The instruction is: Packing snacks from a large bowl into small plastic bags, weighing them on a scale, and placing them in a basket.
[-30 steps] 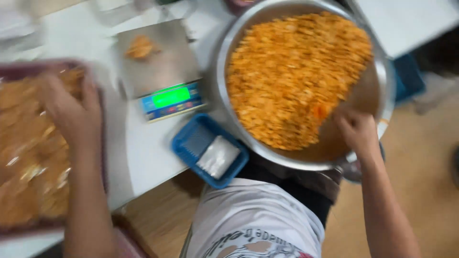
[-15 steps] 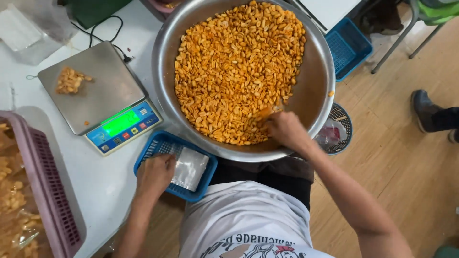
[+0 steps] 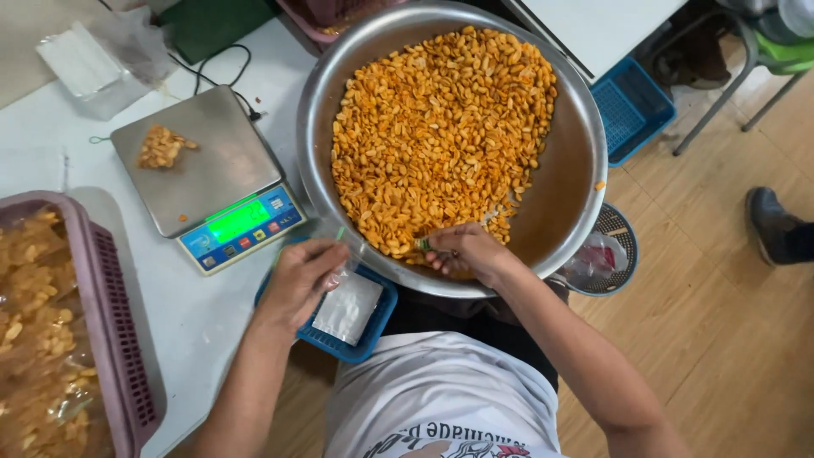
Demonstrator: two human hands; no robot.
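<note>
A wide steel bowl point(image 3: 581, 174) heaped with orange seasoned peanuts point(image 3: 441, 136) rests on the white table in front of me. My right hand point(image 3: 466, 253) is inside its near edge, fingers closed on what looks like a small scoop with a green bit point(image 3: 421, 244), pushed into the nuts. My left hand point(image 3: 301, 280) pinches a clear plastic bag point(image 3: 341, 248) just outside the bowl's rim, above a blue tray point(image 3: 373, 326) that holds white sachets point(image 3: 348, 307).
A steel-topped digital scale point(image 3: 216, 174) with a small heap of nuts point(image 3: 161, 146) stands left of the bowl. A pink basket point(image 3: 119, 339) of bagged snacks sits at far left. On the floor are a blue basket point(image 3: 632, 106), a mesh bin point(image 3: 606, 250) and another person's shoe point(image 3: 772, 225).
My left hand left the pink basket, passed over the blue tray and now holds a clear bag at the bowl's rim. My right hand stayed at the bowl's near edge.
</note>
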